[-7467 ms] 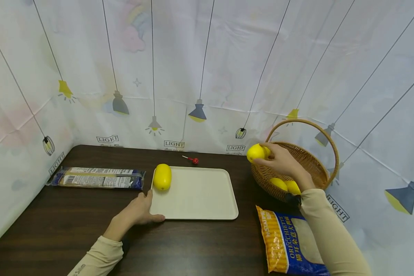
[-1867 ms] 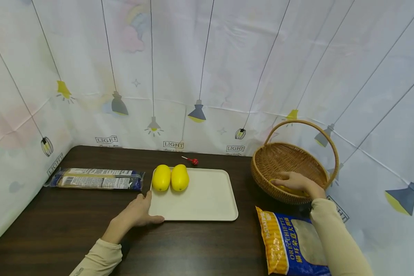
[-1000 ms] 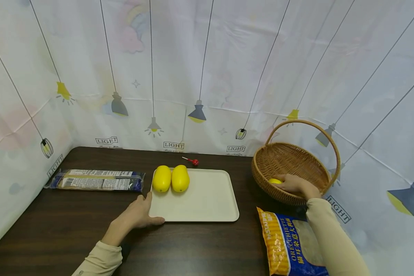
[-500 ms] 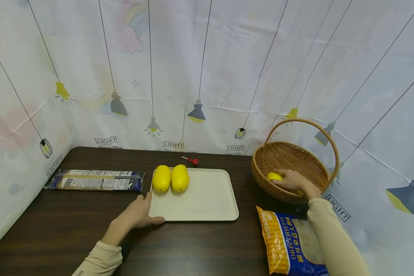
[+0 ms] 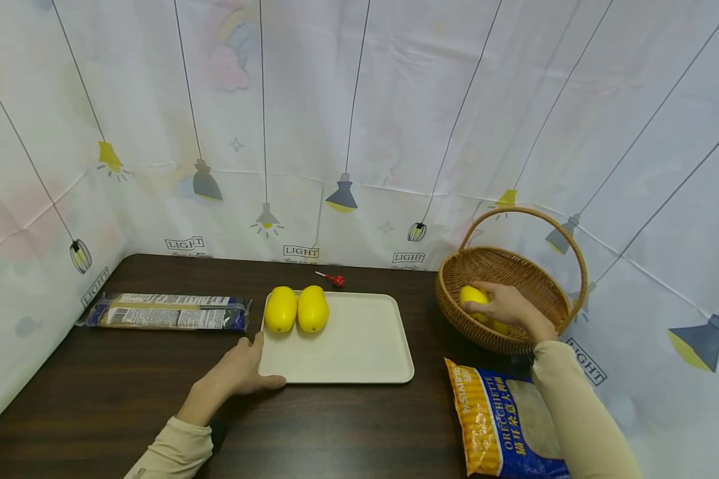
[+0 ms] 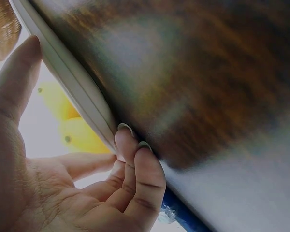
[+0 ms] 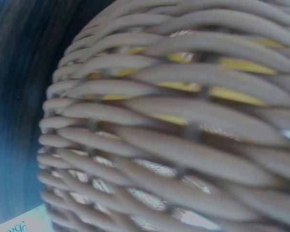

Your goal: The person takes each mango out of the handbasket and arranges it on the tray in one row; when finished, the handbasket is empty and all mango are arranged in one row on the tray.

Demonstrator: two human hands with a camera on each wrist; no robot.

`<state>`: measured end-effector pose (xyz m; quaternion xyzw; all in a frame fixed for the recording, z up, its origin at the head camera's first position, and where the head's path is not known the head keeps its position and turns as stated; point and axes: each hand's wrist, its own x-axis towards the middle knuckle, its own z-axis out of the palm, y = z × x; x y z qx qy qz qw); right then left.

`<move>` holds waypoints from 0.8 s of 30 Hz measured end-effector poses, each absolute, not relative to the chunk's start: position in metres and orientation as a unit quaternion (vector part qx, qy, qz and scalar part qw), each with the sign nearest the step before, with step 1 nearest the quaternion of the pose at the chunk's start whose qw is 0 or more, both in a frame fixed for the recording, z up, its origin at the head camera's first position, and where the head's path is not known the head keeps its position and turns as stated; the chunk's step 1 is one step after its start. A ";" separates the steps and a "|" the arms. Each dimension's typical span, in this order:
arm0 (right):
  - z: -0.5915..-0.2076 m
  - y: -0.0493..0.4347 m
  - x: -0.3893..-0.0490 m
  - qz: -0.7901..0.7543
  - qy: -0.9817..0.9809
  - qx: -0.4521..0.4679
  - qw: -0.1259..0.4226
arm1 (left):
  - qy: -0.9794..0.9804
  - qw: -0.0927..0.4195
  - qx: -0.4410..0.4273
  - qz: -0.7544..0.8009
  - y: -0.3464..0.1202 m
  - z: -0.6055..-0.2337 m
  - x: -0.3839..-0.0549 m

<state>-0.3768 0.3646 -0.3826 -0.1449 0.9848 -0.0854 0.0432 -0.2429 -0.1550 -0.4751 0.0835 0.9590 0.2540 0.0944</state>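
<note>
My left hand (image 5: 238, 369) holds the near left corner of a cream rectangular tray (image 5: 359, 346), thumb at the front edge and fingers at the left edge. The left wrist view shows the curled fingers (image 6: 147, 183) against the tray's rim (image 6: 70, 79). Two smooth yellow oval fruits lie side by side at the tray's far left, one fruit (image 5: 281, 310) left of the other fruit (image 5: 313, 310). Inside a wicker basket (image 5: 455, 319), my right hand (image 5: 506, 306) grips another yellow oval fruit (image 5: 473, 296). More yellow shows beneath that hand, partly hidden. Only basket weave (image 7: 159, 111) fills the right wrist view.
A blue and orange bag of orecchiette pasta (image 5: 509, 422) lies in front of the basket, partly under the right sleeve. A long clear-and-blue packet (image 5: 168, 311) lies left of the tray. Behind the tray is a red lollipop (image 5: 338, 280). The basket's handle (image 5: 533, 211) arches upward.
A second fruit has come onto the tray since the oldest frame. In the last second my right hand has drawn a fruit up and slightly left inside the basket. The left hand stays put.
</note>
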 end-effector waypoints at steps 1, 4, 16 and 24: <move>-0.381 0.363 -0.377 -0.087 0.985 -0.143 0.042 | 0.959 0.094 0.084 0.254 -0.155 -0.475 -0.243; -0.375 0.360 -0.376 -0.094 0.985 -0.143 0.036 | 0.960 0.092 0.085 0.252 -0.155 -0.475 -0.244; -0.349 0.326 -0.372 -0.128 0.977 -0.171 0.011 | 0.959 0.095 0.082 0.255 -0.155 -0.477 -0.244; -0.339 0.293 -0.370 -0.126 0.971 -0.202 -0.007 | 0.960 0.099 0.081 0.249 -0.155 -0.477 -0.244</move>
